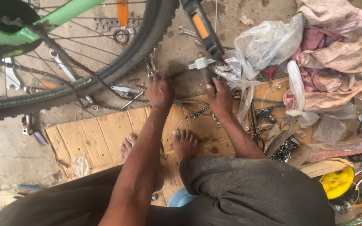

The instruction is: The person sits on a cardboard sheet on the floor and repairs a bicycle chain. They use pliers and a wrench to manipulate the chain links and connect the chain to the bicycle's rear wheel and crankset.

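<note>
The crank arm (pixel 208 77), a dark metal bar with a black pedal (pixel 200 25) and its orange reflector at the far end, stands over the concrete floor (pixel 5 146) just beyond the person's bare feet, with a toothed chainring (pixel 156 62) beside it. It looks stiff and fairly heavy for its size, probably greasy and so slippery; the plain shaft below the pedal seems the safest hold, since the ring's teeth are sharp. Far left, the green bicycle frame (pixel 59 14) and the knobbly rubber tyre (pixel 105 73) with thin spokes arch over the floor, and a limp, oily chain (pixel 55 54) sags across them, likely to swing loosely if pulled. Flat steel spanners (pixel 122 89) lie beneath. A ribbed sheet of cardboard (pixel 101 134) serves as a mat. The left hand (pixel 160 92) has its grip curled down at the lower edge of the chainring, though exactly what the fingers pinch cannot be told. The right hand (pixel 220 98) has its grip pressed together round the lower end of the crank arm. Pliers (pixel 193 109) rest between the two hands. Further right come crinkled clear plastic bags (pixel 269 42), soft stained rags (pixel 336 54) and a yellow plastic spool (pixel 337 182).
</note>
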